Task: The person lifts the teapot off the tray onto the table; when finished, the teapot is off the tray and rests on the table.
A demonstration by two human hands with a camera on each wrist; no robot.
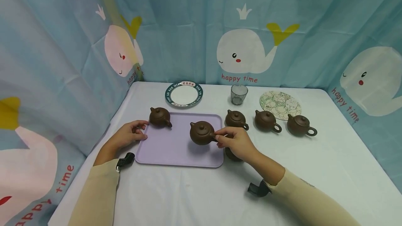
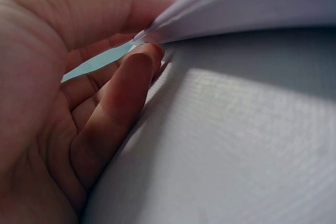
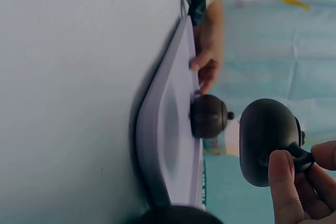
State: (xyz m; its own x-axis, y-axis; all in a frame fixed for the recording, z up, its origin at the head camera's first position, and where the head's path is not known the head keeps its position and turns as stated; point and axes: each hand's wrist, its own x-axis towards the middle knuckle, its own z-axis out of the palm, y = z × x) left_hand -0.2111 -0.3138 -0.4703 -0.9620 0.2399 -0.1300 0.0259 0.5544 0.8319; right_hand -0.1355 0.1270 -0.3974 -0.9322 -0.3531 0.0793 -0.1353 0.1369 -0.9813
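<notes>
My right hand (image 1: 235, 141) pinches the handle of a small brown teapot (image 1: 202, 133), holding it above the right half of a lilac tray (image 1: 176, 156). The right wrist view shows that teapot (image 3: 265, 140) raised clear of the tray, its handle between thumb and fingers. At the tray's left rim, my left hand (image 1: 127, 135) grips the edge; the left wrist view has fingers (image 2: 123, 85) at the rim (image 2: 173, 27). Another brown teapot (image 1: 159, 117) sits on the tray's back left corner. Partly hidden below my right hand is one more teapot (image 1: 233, 154).
Three more brown teapots stand right of the tray: one near its corner (image 1: 236, 118), one in the middle (image 1: 266, 120), one farthest right (image 1: 301, 125). Behind are a green-rimmed plate (image 1: 184, 103), a glass cup (image 1: 238, 95) and a round patterned mat (image 1: 279, 104).
</notes>
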